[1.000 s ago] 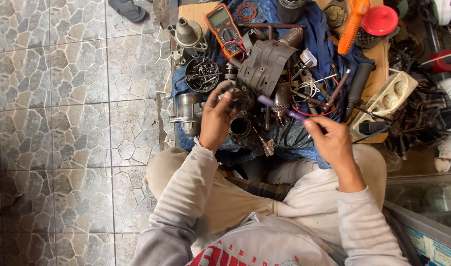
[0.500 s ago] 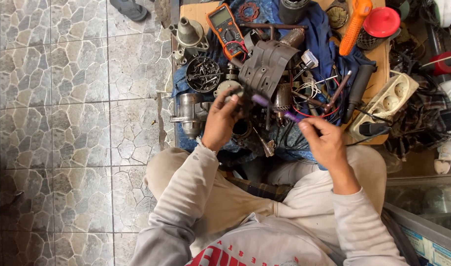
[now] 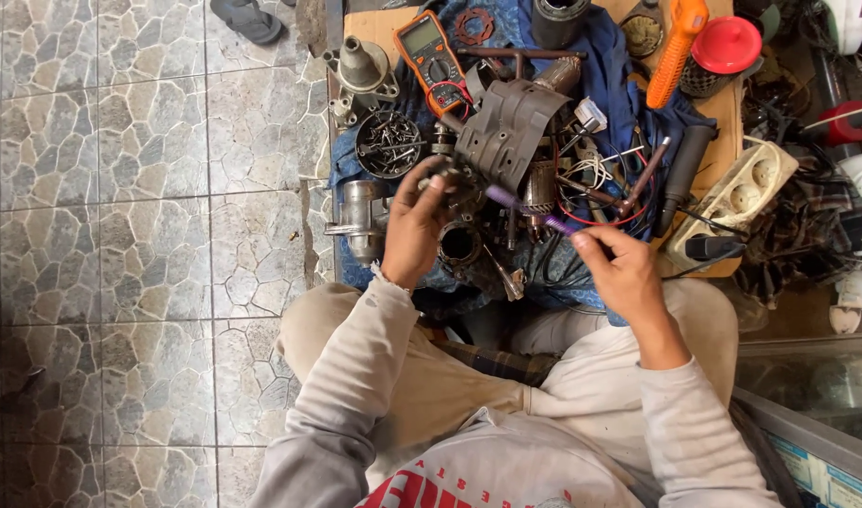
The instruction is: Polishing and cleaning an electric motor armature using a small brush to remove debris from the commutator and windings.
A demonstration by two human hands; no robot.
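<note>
My left hand [image 3: 418, 230] grips a dark metal motor part [image 3: 461, 179] at the near edge of a cluttered low board. My right hand [image 3: 621, 268] holds a purple-handled tool [image 3: 530, 211]; its tip points left toward the part in my left hand. A grey ribbed housing [image 3: 508, 132] lies just behind both. A round metal ring [image 3: 459, 243] sits between my hands. I sit on the floor with my knees under the board.
An orange multimeter [image 3: 432, 49], a bowl of screws [image 3: 390, 144], grey metal castings [image 3: 358, 212], an orange handle [image 3: 678, 39], a red lid [image 3: 726, 43] and a white socket strip [image 3: 732, 199] crowd the board. A sandal [image 3: 247, 19] lies on the tiled floor [image 3: 139, 188].
My right hand has shifted left and up a little, bringing the purple tool closer to the part. My left hand has stayed on the part.
</note>
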